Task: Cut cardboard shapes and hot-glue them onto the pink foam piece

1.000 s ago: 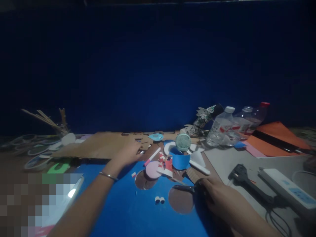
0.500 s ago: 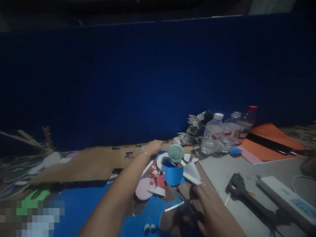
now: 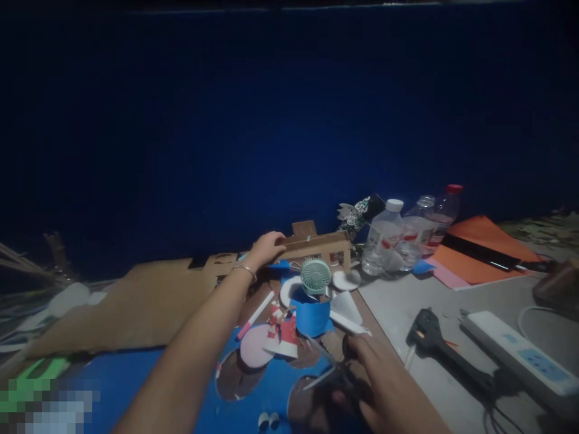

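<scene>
At the back of the table, my left hand (image 3: pixel 268 248) grips the left end of a long brown cardboard piece (image 3: pixel 322 246) with cut-out openings, raised on its edge. In my right hand (image 3: pixel 368 361), at the front, is a pair of scissors (image 3: pixel 329 361) with its blades apart, pointing left. Between my hands a small green fan (image 3: pixel 315 275) stands behind a blue paper cylinder (image 3: pixel 312 318). Left of that lie a red and white paper cutout (image 3: pixel 284 339), a pink paper disc (image 3: pixel 257 346) and a pink and white marker (image 3: pixel 256 315).
Plastic bottles (image 3: pixel 389 232) stand at the back right, beside orange paper (image 3: pixel 479 256). A black glue gun (image 3: pixel 446 349) and a white power strip (image 3: pixel 525 349) lie on the right. Flat cardboard (image 3: pixel 131 307) and a blue sheet (image 3: pixel 122 380) cover the left.
My left hand has moved left and up, and the cardboard piece now stands raised beside it. The camera view has tilted down. My right hand keeps the scissors low in front.
</scene>
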The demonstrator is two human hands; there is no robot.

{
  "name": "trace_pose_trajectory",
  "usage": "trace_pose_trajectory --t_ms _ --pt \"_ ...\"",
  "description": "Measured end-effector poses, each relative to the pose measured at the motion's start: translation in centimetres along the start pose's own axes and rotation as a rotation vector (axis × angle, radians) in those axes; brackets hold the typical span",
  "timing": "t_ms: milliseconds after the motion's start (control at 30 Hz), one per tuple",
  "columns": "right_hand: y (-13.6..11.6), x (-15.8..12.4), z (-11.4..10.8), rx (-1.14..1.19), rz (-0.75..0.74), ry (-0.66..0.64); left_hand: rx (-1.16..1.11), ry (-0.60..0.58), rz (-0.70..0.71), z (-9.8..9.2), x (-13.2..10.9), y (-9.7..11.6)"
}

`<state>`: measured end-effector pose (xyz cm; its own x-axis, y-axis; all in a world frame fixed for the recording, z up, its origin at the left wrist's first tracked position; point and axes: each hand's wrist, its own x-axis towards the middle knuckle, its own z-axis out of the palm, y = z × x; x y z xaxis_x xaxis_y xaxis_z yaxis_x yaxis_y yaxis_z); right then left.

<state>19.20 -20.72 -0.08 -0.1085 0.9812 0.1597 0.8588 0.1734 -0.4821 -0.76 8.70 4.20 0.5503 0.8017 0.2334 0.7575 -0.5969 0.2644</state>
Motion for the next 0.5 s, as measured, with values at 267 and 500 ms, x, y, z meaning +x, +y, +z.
trace_pose_trajectory --t_ms 267,500 --pt "1.2 -0.2 1.2 -0.013 0.010 0.010 -0.202 0.287 0.009 -5.9 -0.7 1.4" --pt "-0.5 0.0 -0.1 0.119 0.014 0.030 -0.403 0.527 0.007 -9.4 -1.9 3.3"
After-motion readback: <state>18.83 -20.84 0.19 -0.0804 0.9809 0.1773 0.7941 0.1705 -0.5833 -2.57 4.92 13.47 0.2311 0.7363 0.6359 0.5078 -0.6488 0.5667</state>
